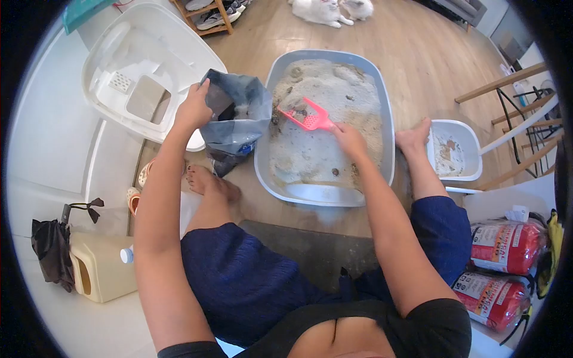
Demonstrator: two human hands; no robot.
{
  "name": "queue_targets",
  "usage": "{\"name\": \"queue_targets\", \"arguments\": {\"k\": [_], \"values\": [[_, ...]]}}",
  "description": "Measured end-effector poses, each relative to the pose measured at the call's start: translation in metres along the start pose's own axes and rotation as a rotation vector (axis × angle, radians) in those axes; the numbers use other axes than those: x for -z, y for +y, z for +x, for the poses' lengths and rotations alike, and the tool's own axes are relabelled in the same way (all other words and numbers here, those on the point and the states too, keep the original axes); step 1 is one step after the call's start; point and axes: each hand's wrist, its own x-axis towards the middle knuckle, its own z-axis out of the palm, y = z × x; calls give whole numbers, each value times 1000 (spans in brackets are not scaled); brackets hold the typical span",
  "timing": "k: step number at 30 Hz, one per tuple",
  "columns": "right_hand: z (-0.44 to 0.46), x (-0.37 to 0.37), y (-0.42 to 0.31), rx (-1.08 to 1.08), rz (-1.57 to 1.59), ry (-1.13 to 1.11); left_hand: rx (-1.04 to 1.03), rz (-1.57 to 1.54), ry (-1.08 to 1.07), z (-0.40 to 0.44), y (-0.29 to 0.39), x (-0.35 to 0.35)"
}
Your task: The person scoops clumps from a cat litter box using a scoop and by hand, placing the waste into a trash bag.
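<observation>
A grey-rimmed litter box [388,119] full of pale sand stands on the floor in front of me. My right hand [351,141] is closed round the handle of a pink slotted scoop [311,121], whose head rests over the sand at the box's left part, with some clumps in it. Dark clumps show here and there in the sand. Left of the box, my left hand [194,107] grips the rim of a grey plastic bag [242,122], holding its mouth open. The bag's inside is dark and only partly visible.
A white litter box cover [95,77] lies at the upper left. To the right are a small white dustpan [474,149], stool legs [501,83] and red packs [507,244]. Two white cats [319,11] lie at the top. A beige bin [113,265] stands at the left.
</observation>
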Motion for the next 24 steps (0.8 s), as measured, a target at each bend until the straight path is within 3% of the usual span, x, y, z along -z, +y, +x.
{"name": "queue_targets", "arguments": {"k": [3,5,11,14,17,24], "values": [[-4,6,13,-60,154,-19,-19,1,8,0,-1,0],[-14,17,9,55,16,-10,-17,-2,5,0,1,-1],[-3,38,-32,94,-302,-156,-7,-8,-7,3,0,-3],[1,53,-71,134,-469,-124,-14,0,-1,5,-1,-6],[13,51,-95,173,-519,-137,-18,2,-4,5,-3,-4],[43,20,-71,281,-581,-111,-45,-16,19,6,-10,-6]]}}
